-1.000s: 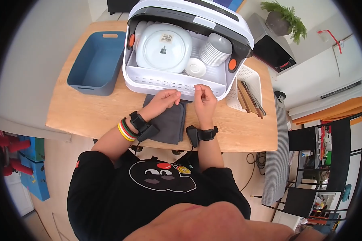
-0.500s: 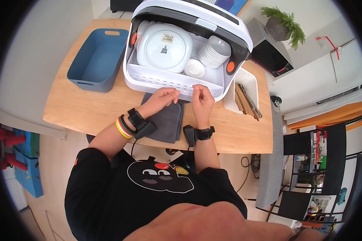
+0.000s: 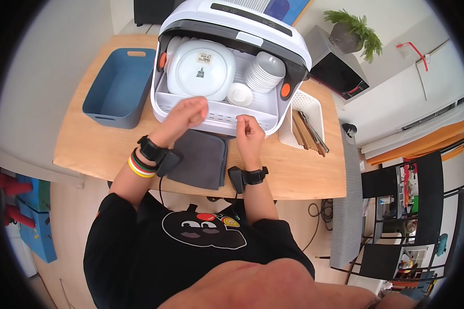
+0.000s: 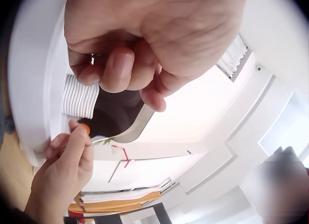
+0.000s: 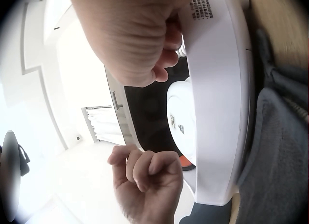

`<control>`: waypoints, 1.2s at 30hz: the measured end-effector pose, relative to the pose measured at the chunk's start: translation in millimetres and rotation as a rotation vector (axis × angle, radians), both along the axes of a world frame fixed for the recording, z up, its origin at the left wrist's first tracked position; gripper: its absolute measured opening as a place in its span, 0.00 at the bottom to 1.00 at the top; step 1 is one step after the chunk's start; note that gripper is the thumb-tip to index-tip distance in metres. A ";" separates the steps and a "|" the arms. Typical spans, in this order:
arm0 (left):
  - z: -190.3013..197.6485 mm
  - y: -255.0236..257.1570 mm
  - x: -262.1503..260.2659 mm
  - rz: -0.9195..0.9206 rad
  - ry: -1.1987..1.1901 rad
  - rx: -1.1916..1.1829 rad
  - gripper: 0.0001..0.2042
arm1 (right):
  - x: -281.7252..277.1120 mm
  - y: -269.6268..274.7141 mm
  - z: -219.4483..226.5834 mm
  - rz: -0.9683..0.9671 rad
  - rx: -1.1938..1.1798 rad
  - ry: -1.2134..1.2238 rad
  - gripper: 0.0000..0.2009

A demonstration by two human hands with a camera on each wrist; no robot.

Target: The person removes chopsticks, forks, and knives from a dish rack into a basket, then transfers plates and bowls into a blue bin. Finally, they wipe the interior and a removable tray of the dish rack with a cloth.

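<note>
White dish cabinet (image 3: 227, 110) just beside left grip (image 3: 184, 114) and right grip (image 3: 250, 134)

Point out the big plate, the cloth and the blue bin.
Big plate (image 3: 201, 69): head view, middle of its marked face.
Cloth (image 3: 198, 161): head view, middle of its upper face.
Blue bin (image 3: 117, 86): head view, its bare inside.

"How's the white dish box (image 3: 219, 125)?"
"Open. Inside, a squarish plate (image 3: 198, 85) stands at ten o'clock, labelled underside out."
"The bowls (image 3: 265, 72)?"
"Nested together towards two, small round dish (image 3: 239, 95) at four."
</note>
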State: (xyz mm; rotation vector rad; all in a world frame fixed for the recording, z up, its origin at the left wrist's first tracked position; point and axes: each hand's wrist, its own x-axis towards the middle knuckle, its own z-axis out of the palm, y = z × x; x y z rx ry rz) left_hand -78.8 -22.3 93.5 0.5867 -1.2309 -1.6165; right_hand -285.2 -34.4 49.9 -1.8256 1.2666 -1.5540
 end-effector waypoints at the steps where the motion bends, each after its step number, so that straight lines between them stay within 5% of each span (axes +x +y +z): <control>1: 0.7 -7.1 12.4 0.059 0.070 -0.040 0.17 | 0.2 0.9 1.8 0.004 0.023 -0.004 0.06; 8: -22.7 -8.6 54.7 0.096 0.587 0.055 0.15 | 2.1 1.0 1.4 -0.012 0.007 0.017 0.06; 16: -24.2 -9.9 56.7 0.033 0.789 0.172 0.12 | 3.4 0.9 2.8 -0.015 0.027 0.013 0.07; 28: -28.3 -13.3 59.3 -0.043 0.887 0.206 0.11 | 4.2 3.7 3.8 -0.083 0.029 0.013 0.06; 36: -28.8 -13.1 61.2 -0.041 0.907 0.183 0.11 | -6.3 -7.7 12.8 0.040 0.109 -0.079 0.05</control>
